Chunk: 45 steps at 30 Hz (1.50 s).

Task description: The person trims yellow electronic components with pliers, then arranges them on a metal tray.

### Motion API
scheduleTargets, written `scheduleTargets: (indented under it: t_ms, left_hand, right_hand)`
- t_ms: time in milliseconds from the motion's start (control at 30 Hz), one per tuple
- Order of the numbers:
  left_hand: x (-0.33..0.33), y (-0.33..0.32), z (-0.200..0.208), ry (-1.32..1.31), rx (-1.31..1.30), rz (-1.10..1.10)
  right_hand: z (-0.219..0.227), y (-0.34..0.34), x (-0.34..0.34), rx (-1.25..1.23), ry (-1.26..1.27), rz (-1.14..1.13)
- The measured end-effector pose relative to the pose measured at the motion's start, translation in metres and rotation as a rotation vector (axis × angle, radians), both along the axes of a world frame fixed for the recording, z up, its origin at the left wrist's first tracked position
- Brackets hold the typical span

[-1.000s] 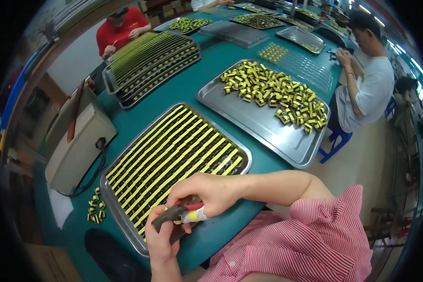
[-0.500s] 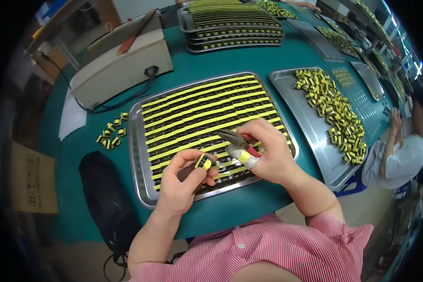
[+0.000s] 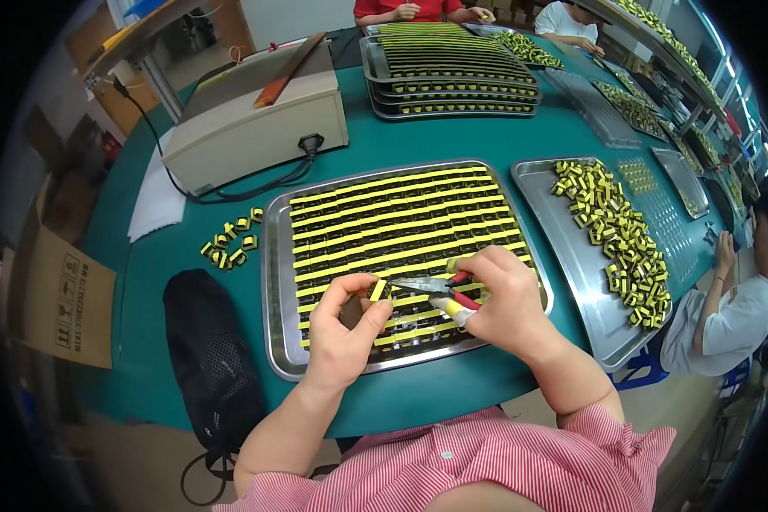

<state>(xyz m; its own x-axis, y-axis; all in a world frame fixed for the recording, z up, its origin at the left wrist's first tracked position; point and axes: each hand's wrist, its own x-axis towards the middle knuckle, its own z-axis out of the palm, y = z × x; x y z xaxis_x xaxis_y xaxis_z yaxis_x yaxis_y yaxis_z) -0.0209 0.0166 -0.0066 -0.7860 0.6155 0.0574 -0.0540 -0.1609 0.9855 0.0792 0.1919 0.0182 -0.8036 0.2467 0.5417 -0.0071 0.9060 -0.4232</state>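
While the left hand [image 3: 341, 337] pinches a yellow-and-black component [image 3: 379, 291] in thumb and forefinger, its yellow band near upright, the right hand [image 3: 510, 299], curled around red-handled pliers [image 3: 435, 287], points their nose leftward at it, contact unclear. Below lies a metal tray [image 3: 278, 277].

The fingers of the left hand [image 3: 340, 331] cover part of the small yellow-and-black part [image 3: 379, 290], and the tips of the pliers [image 3: 420, 285] seem to meet it, though the contact is too small to be sure of. The right hand [image 3: 510, 297] hides some of the pliers' grips, and both hands block several rows in the tray [image 3: 275, 282]. The upper edge cuts off the person in red [image 3: 435, 10].
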Motion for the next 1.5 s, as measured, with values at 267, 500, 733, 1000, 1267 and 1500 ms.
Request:
scheduleTargets:
  t_ms: [267,500,733,1000,1267,1500]
  left_hand:
    - [0.001,0.001,0.002,0.068,-0.019,0.035]
    - [0.003,0.002,0.004,0.068,0.017,0.041]
    - [0.003,0.003,0.002,0.149,0.025,0.075]
    - [0.004,0.003,0.001,0.18,0.01,0.094]
    - [0.003,0.001,0.004,0.647,-0.16,0.182]
    - [0.003,-0.001,0.01,0.761,-0.161,0.153]
  right_hand:
    - [0.002,-0.002,0.0,0.008,-0.013,0.012]
    - [0.002,-0.003,0.0,-0.001,-0.026,0.022]
    - [0.002,-0.003,0.0,0.005,-0.042,0.021]
    - [0.003,-0.003,0.001,0.018,-0.048,0.011]
    - [0.006,0.001,0.004,0.032,-0.055,0.015]
    - [0.01,0.004,0.005,0.046,-0.052,0.019]
